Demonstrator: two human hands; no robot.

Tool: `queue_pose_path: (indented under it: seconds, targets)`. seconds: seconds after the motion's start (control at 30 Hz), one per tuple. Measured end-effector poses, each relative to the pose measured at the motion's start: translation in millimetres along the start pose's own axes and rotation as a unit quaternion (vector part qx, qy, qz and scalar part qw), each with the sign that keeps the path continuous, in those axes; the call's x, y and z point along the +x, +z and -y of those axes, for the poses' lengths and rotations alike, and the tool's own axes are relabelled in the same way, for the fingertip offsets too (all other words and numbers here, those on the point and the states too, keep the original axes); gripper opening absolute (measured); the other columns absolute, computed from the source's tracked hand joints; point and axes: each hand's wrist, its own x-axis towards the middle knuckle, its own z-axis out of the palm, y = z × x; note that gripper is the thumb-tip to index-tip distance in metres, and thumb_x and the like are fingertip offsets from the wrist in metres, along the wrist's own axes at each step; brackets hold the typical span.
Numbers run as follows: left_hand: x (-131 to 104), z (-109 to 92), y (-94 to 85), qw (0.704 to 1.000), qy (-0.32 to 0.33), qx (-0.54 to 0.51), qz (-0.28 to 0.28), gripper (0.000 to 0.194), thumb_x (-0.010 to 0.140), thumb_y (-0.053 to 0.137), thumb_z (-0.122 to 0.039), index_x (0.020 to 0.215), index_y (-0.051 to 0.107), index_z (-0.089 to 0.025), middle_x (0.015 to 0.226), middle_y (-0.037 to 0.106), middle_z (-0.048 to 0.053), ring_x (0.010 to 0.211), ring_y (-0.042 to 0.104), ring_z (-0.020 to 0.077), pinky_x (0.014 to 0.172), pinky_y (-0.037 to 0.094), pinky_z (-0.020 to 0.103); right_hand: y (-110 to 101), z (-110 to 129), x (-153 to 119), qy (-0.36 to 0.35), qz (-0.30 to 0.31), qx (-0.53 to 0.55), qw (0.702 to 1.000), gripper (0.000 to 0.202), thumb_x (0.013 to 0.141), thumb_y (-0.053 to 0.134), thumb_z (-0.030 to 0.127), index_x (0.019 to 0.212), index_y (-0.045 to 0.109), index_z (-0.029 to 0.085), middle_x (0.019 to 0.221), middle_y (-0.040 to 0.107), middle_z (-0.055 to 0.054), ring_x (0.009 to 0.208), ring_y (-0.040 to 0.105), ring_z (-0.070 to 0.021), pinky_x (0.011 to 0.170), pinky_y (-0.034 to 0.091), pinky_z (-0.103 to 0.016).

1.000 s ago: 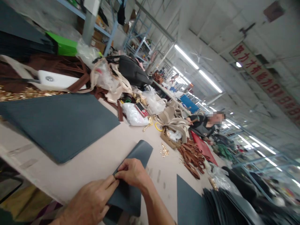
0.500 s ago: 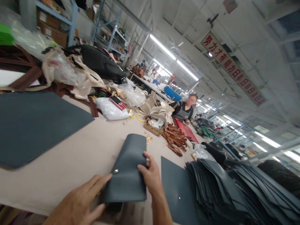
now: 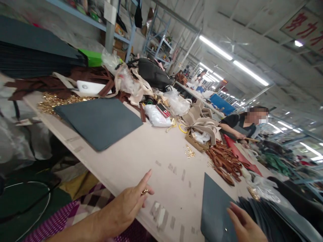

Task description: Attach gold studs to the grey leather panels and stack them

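My left hand [image 3: 132, 201] is above the table's near edge, index finger stretched out and the other fingers curled around small gold metal pieces [image 3: 144, 192]. At the lower right, my right hand [image 3: 246, 223] reaches over a dark blue-grey leather panel [image 3: 214, 205] with a small gold fitting on it. Its fingers are slightly bent and apart, near or touching the panel; exact contact is unclear. Farther left lies a similar flat dark panel stack [image 3: 101, 121]. A little pile of gold hardware [image 3: 189, 152] sits beyond my hands.
Fanned dark panels [image 3: 275, 222] stand at the right. Brown straps [image 3: 227, 161], a cardboard box [image 3: 196, 141], beige pieces and a red phone [image 3: 163, 110] line the far side. Gold hardware [image 3: 58, 102] is heaped at the left. A person [image 3: 239, 126] works across the table.
The curved leather panel is no longer between my hands. My hands have moved apart, the right one to the panel on the right. The view has swung left.
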Motion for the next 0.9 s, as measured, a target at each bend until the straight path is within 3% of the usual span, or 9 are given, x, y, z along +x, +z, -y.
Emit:
queue_pose_path:
  seconds: [0.1, 0.2, 0.27, 0.33, 0.53, 0.63, 0.7, 0.8, 0.9]
  targets:
    - [-2, -7, -6.4, 1.0, -0.003, 0.013, 0.013, 0.069, 0.097, 0.027, -0.018, 0.153, -0.008, -0.036, 0.121, 0.064, 0.001, 0.089, 0.061, 0.0149, 0.09, 0.047, 0.03, 57, 85, -53, -0.142, 0.152, 0.164, 0.964, 0.041, 0.069, 0.066, 0.055, 0.093, 0.075, 0.023, 0.098, 0.076, -0.011, 0.093, 0.07, -0.0301, 0.084, 0.056, -0.038]
    - [-5, -14, -15.8, 1.0, -0.015, 0.013, 0.013, 0.071, 0.095, 0.027, -0.017, 0.154, -0.009, -0.033, 0.125, 0.064, 0.003, 0.105, 0.061, 0.0169, 0.099, 0.045, 0.034, 97, 160, -99, -0.309, 0.261, 0.241, 0.882, 0.021, 0.083, 0.065, 0.033, 0.098, 0.074, 0.023, 0.091, 0.075, -0.006, 0.08, 0.068, -0.0194, 0.074, 0.055, -0.028]
    - [-9, -13, -22.0, 0.999, -0.032, 0.015, 0.009, 0.072, 0.094, 0.028, -0.015, 0.154, -0.009, -0.03, 0.13, 0.063, 0.006, 0.116, 0.059, 0.0183, 0.103, 0.043, 0.036, 113, 194, -118, -0.389, 0.309, 0.275, 0.823, 0.018, 0.086, 0.061, 0.021, 0.099, 0.074, 0.024, 0.086, 0.072, -0.003, 0.075, 0.065, -0.0153, 0.071, 0.051, -0.024]
    - [-14, -5, -27.1, 0.999, -0.044, 0.021, -0.002, 0.074, 0.092, 0.029, -0.014, 0.155, -0.009, -0.027, 0.134, 0.062, 0.008, 0.122, 0.057, 0.0194, 0.105, 0.042, 0.037, 126, 217, -129, -0.418, 0.339, 0.299, 0.788, 0.018, 0.085, 0.06, 0.015, 0.092, 0.075, 0.024, 0.081, 0.071, -0.002, 0.074, 0.063, -0.0141, 0.07, 0.05, -0.023]
    - [-28, 38, -38.7, 0.987, -0.091, 0.046, -0.126, 0.064, 0.095, 0.029, -0.024, 0.156, 0.008, -0.027, 0.116, 0.071, 0.007, 0.106, 0.066, 0.0227, 0.093, 0.051, 0.035, 166, 250, -144, -0.45, 0.35, 0.3, 0.765, 0.016, 0.081, 0.058, 0.016, 0.077, 0.071, 0.023, 0.076, 0.069, -0.001, 0.073, 0.063, -0.0144, 0.07, 0.047, -0.023]
    - [-34, 46, -51.0, 0.974, -0.101, -0.019, -0.2, 0.058, 0.096, 0.032, -0.033, 0.154, 0.023, -0.027, 0.112, 0.071, 0.006, 0.101, 0.067, 0.0222, 0.09, 0.052, 0.033, 181, 268, -143, -0.441, 0.367, 0.235, 0.785, 0.015, 0.085, 0.055, 0.021, 0.077, 0.068, 0.024, 0.076, 0.069, 0.0, 0.07, 0.063, -0.0148, 0.067, 0.046, -0.024]
    - [-39, 45, -62.0, 0.958, -0.118, -0.098, -0.243, 0.055, 0.095, 0.036, -0.039, 0.149, 0.034, -0.027, 0.099, 0.07, 0.004, 0.082, 0.067, 0.019, 0.078, 0.054, 0.03, 191, 287, -135, -0.423, 0.363, 0.207, 0.804, 0.017, 0.089, 0.052, 0.026, 0.081, 0.067, 0.023, 0.073, 0.069, -0.001, 0.067, 0.063, -0.0153, 0.065, 0.045, -0.024]
    - [-46, 45, -79.0, 0.921, -0.155, -0.202, -0.295, 0.053, 0.086, 0.05, -0.05, 0.131, 0.053, -0.021, 0.079, 0.06, -0.002, 0.054, 0.053, 0.0117, 0.054, 0.046, 0.024, 213, 329, -119, -0.444, 0.321, 0.202, 0.812, 0.02, 0.093, 0.048, 0.026, 0.094, 0.067, 0.02, 0.079, 0.071, -0.002, 0.072, 0.065, -0.0162, 0.069, 0.046, -0.024]
    - [-56, 47, -92.0, 0.895, -0.183, -0.218, -0.343, 0.052, 0.081, 0.055, -0.058, 0.115, 0.059, -0.019, 0.07, 0.054, -0.005, 0.046, 0.039, 0.0078, 0.045, 0.033, 0.02, 239, 375, -111, -0.534, 0.251, 0.146, 0.794, 0.025, 0.097, 0.041, 0.021, 0.103, 0.066, 0.018, 0.095, 0.073, -0.005, 0.087, 0.066, -0.0179, 0.081, 0.046, -0.026]
